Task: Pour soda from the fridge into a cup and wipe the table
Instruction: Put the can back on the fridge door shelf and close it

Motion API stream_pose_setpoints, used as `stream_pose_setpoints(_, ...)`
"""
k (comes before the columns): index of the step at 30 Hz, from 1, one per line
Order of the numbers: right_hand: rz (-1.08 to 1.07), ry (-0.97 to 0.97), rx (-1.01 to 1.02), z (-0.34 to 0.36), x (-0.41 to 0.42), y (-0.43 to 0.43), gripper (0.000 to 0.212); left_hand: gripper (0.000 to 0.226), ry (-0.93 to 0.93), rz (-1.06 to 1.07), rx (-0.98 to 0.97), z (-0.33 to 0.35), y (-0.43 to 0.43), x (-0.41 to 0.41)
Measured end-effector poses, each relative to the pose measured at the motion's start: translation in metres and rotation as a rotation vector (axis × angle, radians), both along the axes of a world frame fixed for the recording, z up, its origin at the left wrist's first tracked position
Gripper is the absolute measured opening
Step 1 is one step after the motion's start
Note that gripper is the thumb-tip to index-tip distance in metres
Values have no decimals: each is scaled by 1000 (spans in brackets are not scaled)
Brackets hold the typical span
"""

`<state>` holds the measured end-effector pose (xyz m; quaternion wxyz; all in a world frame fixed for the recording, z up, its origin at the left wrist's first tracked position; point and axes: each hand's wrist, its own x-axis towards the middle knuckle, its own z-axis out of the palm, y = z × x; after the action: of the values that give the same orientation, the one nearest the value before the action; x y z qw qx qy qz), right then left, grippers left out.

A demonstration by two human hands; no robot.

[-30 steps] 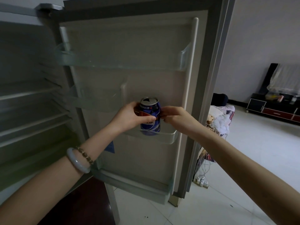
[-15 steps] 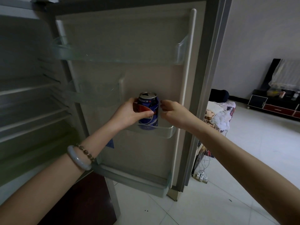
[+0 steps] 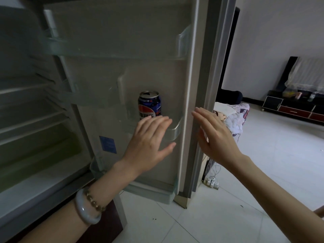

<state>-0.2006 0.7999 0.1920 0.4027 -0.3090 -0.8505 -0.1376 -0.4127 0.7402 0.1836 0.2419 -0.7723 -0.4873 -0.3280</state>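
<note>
Soda can (image 3: 149, 106): it stood upright in the clear door shelf (image 3: 172, 132) of the open fridge, near the shelf's right end.
Can top: the hole looked already open, so soda could spill if it tipped.
Left hand (image 3: 149, 144): it was just in front of the can, a bit lower, not touching it.
Left fingers (image 3: 157, 121): they were spread wide and held nothing.
Right hand (image 3: 214, 137): it was by the outer edge of the fridge door (image 3: 198, 85), apart from the can.
Right fingers (image 3: 199, 114): straight, open and empty.
How it may feel: probably light, cold, smooth, maybe wet and slippery, and easy to dent.
Best hold: around the middle of its round side, kept straight up.
</note>
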Motion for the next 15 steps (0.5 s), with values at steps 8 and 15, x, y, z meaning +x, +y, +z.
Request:
stream_pose_setpoints(8,9,-61,-15,-29,22,3,42,57,60,111,-84,-13,-7,16)
stream_pose_setpoints(15,14,-53,-12,-39,28,-14,43,52,41,160,-68,-12,-22,14)
